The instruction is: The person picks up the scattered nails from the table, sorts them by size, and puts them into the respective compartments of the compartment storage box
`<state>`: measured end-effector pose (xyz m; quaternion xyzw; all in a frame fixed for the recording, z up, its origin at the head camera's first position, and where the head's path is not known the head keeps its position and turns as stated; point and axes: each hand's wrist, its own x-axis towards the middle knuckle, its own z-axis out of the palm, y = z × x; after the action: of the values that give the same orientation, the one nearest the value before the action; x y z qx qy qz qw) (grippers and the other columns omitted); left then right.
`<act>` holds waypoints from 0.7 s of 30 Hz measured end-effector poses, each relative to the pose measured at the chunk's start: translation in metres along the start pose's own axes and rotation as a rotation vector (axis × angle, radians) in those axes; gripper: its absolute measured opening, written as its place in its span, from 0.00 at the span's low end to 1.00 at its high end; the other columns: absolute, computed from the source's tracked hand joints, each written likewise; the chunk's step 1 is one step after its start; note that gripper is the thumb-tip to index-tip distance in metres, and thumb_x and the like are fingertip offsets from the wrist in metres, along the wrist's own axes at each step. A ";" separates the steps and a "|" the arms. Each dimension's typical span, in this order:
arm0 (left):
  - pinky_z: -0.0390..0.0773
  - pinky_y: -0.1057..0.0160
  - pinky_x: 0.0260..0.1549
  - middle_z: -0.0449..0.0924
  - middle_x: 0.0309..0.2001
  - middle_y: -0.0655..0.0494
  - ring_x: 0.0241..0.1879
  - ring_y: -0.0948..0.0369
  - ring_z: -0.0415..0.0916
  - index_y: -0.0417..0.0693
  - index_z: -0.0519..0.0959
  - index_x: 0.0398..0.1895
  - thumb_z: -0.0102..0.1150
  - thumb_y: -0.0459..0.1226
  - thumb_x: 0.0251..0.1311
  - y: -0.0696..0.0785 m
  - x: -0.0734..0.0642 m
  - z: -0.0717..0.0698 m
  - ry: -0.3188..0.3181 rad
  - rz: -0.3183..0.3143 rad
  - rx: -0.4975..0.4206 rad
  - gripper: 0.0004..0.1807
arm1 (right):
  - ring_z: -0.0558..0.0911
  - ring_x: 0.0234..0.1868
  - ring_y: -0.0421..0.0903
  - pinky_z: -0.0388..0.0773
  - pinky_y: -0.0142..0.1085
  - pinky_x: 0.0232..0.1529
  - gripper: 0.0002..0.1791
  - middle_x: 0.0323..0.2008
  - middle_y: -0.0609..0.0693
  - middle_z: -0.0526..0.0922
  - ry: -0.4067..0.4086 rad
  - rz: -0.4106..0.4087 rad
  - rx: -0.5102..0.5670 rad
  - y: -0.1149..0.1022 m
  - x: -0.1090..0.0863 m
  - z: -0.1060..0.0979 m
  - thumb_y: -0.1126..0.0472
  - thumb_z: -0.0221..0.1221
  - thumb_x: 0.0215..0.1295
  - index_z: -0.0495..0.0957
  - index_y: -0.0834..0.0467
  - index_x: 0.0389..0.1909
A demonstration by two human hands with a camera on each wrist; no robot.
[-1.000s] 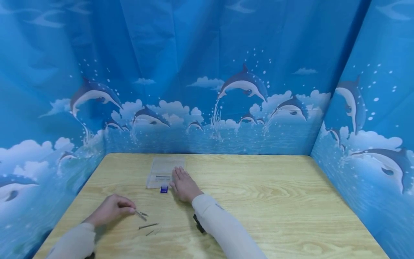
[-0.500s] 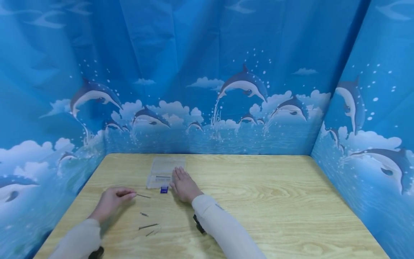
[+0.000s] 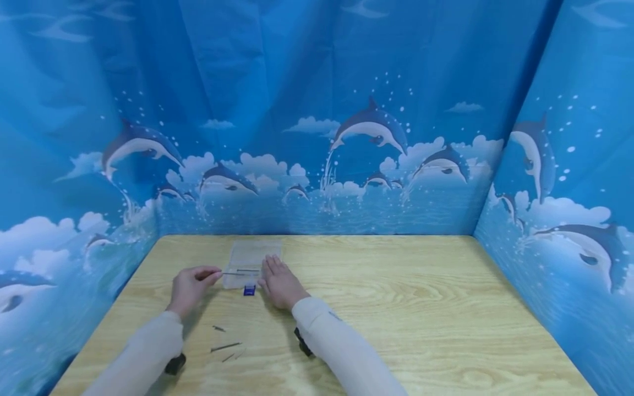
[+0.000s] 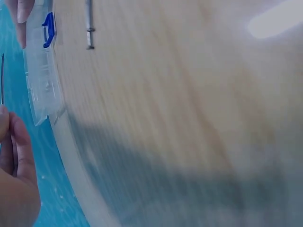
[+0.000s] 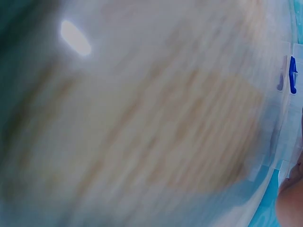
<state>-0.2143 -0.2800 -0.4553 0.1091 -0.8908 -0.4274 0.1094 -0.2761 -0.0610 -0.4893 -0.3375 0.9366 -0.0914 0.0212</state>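
Note:
My left hand (image 3: pixel 190 286) pinches a long thin nail (image 3: pixel 229 273) between thumb and fingertips, and the nail's free end reaches over the clear plastic box (image 3: pixel 238 283). The lid (image 3: pixel 255 252) of the box is swung back, and a blue latch (image 3: pixel 249 290) sits at its front. Another nail (image 3: pixel 247 270) lies inside the box. My right hand (image 3: pixel 281 283) rests on the box's right end with straight fingers, hiding that end. In the left wrist view the held nail (image 4: pixel 2 78) shows as a dark line at the frame's edge.
Nearer on the wooden table (image 3: pixel 396 308) lie a long nail (image 3: pixel 225 347), some short nails (image 3: pixel 219 329) and a thin small nail (image 3: pixel 228 357). A blue dolphin-print curtain (image 3: pixel 317 209) encloses the back and sides.
My left hand has lifted a nail from the loose ones on the table and carried it forward and right to the box. The right hand has stayed on the box.

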 end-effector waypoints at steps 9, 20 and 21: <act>0.79 0.57 0.42 0.83 0.44 0.45 0.45 0.52 0.79 0.43 0.82 0.45 0.62 0.38 0.61 0.012 0.019 0.020 0.025 -0.063 -0.032 0.12 | 0.43 0.76 0.48 0.41 0.38 0.74 0.31 0.76 0.53 0.45 -0.006 0.005 -0.025 0.000 0.002 0.001 0.47 0.31 0.78 0.45 0.59 0.75; 0.76 0.49 0.48 0.83 0.43 0.41 0.45 0.48 0.78 0.39 0.83 0.42 0.62 0.34 0.61 0.015 0.029 0.039 0.066 -0.069 -0.023 0.09 | 0.45 0.76 0.50 0.44 0.40 0.74 0.31 0.75 0.55 0.47 0.010 0.003 -0.024 -0.002 0.001 -0.001 0.48 0.34 0.78 0.47 0.60 0.74; 0.76 0.50 0.47 0.83 0.43 0.41 0.45 0.48 0.78 0.39 0.83 0.42 0.62 0.34 0.61 0.016 0.030 0.040 0.067 -0.074 -0.018 0.09 | 0.45 0.76 0.50 0.44 0.40 0.74 0.31 0.75 0.55 0.47 0.012 0.003 -0.023 -0.002 0.001 -0.001 0.48 0.34 0.78 0.47 0.60 0.74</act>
<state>-0.2557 -0.2498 -0.4643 0.1551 -0.8781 -0.4353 0.1245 -0.2757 -0.0627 -0.4881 -0.3358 0.9382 -0.0826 0.0118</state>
